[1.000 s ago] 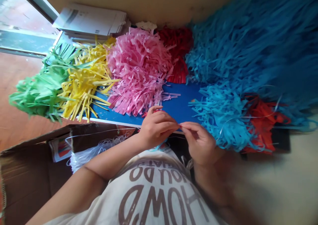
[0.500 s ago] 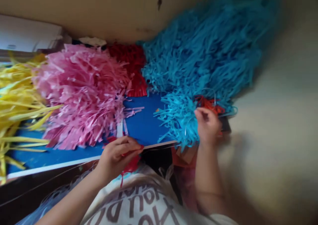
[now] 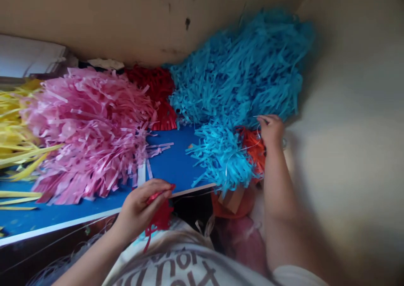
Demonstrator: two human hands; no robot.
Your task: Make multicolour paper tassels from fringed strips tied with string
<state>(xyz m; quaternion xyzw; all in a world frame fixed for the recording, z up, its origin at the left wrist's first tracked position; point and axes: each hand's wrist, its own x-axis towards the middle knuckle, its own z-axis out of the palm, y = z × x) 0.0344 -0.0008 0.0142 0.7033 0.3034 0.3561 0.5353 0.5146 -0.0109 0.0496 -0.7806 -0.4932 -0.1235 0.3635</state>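
My left hand (image 3: 147,199) is closed in a pinch on a red fringed strip (image 3: 162,214) at the table's front edge. The strip's lower end hangs over my lap. My right hand (image 3: 271,130), also pinched shut, holds a thin needle (image 3: 256,116) whose tip sticks out to the left. From those fingers a pale thread (image 3: 238,152) loops down across the light blue fringe (image 3: 225,151). Orange-red fringe (image 3: 255,149) lies just left of my right wrist.
A big blue fringe pile (image 3: 243,71) leans against the wall in the corner. Pink fringe (image 3: 91,130), yellow fringe (image 3: 15,130) and dark red fringe (image 3: 154,92) lie on the blue table (image 3: 175,164). White stacked sheets (image 3: 28,56) are at the back left. A cardboard piece (image 3: 232,199) is below the edge.
My right hand has moved up and a little right, away from the light blue fringe, uncovering more orange-red fringe. My left hand keeps its pinch on the red strip. The camera view has shifted.
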